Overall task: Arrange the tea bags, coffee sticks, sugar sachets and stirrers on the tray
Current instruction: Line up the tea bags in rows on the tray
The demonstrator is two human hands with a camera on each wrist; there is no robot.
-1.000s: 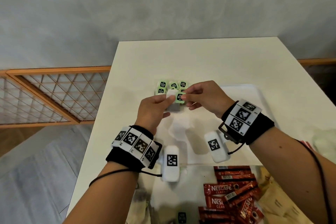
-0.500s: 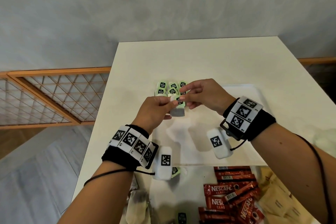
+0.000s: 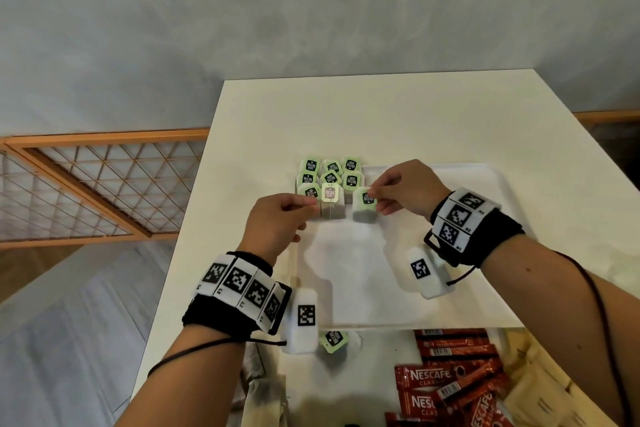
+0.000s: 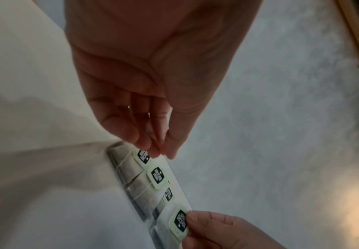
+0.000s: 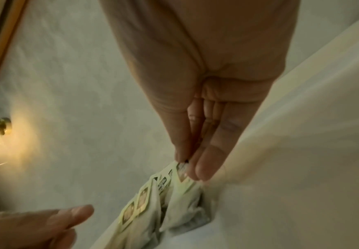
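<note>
A person's two hands work over a white tray that lies on a white desk. At the tray's far left corner sits a cluster of tea bags with green tags, packed in rows and touching one another. The right hand pinches the green tag of one tea bag between thumb and fingertips, a narrow grip, at the right end of the nearest row. The left hand has its thumb and fingers drawn together at the left end of that row, beside a tea bag with a pale tag; whether its grip holds anything cannot be told. Both wrists wear black bands with square black-and-white markers. On the desk just in front of the tray, another tea bag lies alone. To its right lies a loose pile of red coffee sticks, and beside those, pale yellow sachets.
</note>
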